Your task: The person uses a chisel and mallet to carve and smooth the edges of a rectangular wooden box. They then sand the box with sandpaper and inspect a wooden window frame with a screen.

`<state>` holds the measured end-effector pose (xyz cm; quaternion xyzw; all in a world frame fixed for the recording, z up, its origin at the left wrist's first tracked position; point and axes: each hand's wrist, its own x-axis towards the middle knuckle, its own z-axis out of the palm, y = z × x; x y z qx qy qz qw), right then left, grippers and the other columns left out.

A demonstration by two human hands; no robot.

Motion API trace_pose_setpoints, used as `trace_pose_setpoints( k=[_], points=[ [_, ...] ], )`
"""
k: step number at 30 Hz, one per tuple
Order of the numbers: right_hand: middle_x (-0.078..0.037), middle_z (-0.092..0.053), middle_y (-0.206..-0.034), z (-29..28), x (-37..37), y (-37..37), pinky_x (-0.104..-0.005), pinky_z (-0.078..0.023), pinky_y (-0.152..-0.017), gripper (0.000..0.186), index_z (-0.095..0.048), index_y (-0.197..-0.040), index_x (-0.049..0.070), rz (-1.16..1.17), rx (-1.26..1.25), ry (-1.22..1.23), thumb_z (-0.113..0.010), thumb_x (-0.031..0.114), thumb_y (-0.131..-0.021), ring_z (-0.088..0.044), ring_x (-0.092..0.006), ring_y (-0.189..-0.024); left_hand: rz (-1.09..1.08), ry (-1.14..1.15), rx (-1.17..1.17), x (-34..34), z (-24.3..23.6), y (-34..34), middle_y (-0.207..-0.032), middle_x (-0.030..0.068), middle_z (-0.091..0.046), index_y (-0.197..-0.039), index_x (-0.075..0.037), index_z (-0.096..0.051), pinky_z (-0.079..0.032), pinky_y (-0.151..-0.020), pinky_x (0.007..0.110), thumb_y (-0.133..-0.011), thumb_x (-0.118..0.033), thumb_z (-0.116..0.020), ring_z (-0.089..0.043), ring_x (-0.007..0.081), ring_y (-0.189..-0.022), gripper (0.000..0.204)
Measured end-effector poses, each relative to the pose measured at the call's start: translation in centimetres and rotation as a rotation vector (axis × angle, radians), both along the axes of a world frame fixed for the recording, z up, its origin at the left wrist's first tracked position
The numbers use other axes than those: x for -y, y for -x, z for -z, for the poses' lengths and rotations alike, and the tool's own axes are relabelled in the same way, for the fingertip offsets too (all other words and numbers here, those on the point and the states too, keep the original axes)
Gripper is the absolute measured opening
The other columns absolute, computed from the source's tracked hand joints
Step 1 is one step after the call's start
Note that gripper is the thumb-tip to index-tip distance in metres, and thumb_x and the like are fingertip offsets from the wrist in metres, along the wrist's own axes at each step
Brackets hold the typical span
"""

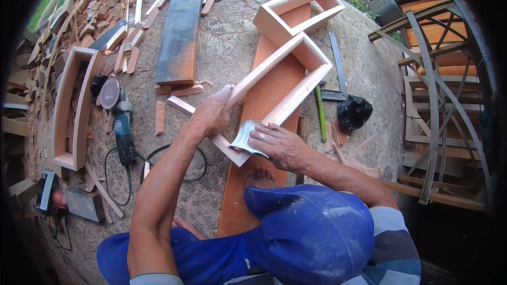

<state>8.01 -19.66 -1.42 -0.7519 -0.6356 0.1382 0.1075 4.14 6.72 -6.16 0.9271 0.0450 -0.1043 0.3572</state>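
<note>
My left hand (210, 111) is closed on the left side of a pale wooden box frame (297, 95), which lies at an angle on an orange board (237, 200). My right hand (280, 146) presses a pale, curled sheet, apparently sandpaper (244, 136), onto the frame's near end, fingers bent over it. My bare foot (259, 178) is on the board just below the frame.
Behind stands another box frame (272, 18); a third (60, 119) lies left, beside an angle grinder (125, 142) with looping cord. Around are a dark plank (179, 26), offcuts (121, 42), a square (338, 63), green tool (321, 113), black bag (354, 111), power tool (50, 190) and lattice structures (433, 105).
</note>
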Motion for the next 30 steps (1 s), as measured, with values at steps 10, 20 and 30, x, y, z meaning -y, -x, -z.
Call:
trace_pose_setpoints(
  k=[10, 20, 30],
  points=[
    [-0.016, -0.065, -0.136, -1.1, 0.0, -3.3, -0.0445, -0.040, -0.120, 0.032, -0.062, -0.130, 0.008, 0.171, 0.155, 0.059, -0.054, 0.017, -0.100, -0.055, -0.0294, -0.138, -0.003, 0.015, -0.104, -0.1, -0.3, 0.0, -0.123, 0.0337, -0.064, -0.149, 0.000, -0.043, -0.052, -0.097, 0.051, -0.088, -0.004, -0.053, -0.064, 0.0465, -0.117, 0.062],
    [-0.019, -0.067, -0.127, 0.2, 0.1, -6.8, -0.0442, -0.044, -0.115, 0.029, -0.062, -0.124, 0.005, 0.171, 0.187, 0.121, -0.050, 0.023, -0.104, -0.059, -0.0313, -0.131, 0.001, 0.014, -0.113, 0.0, -1.3, -0.3, -0.123, 0.0323, -0.065, -0.148, 0.000, -0.043, -0.053, -0.097, 0.051, -0.090, -0.003, -0.052, -0.064, 0.0464, -0.117, 0.059],
    [-0.016, -0.063, -0.137, 0.5, 0.2, -5.0, -0.0433, -0.042, -0.117, 0.032, -0.061, -0.127, 0.006, 0.134, 0.158, 0.163, -0.055, 0.023, -0.101, -0.055, -0.0291, -0.136, 0.005, 0.014, -0.095, 0.0, -0.8, -0.7, -0.122, 0.0318, -0.066, -0.143, -0.001, -0.048, -0.052, -0.097, 0.051, -0.087, -0.003, -0.052, -0.065, 0.0460, -0.116, 0.056]
  ],
)
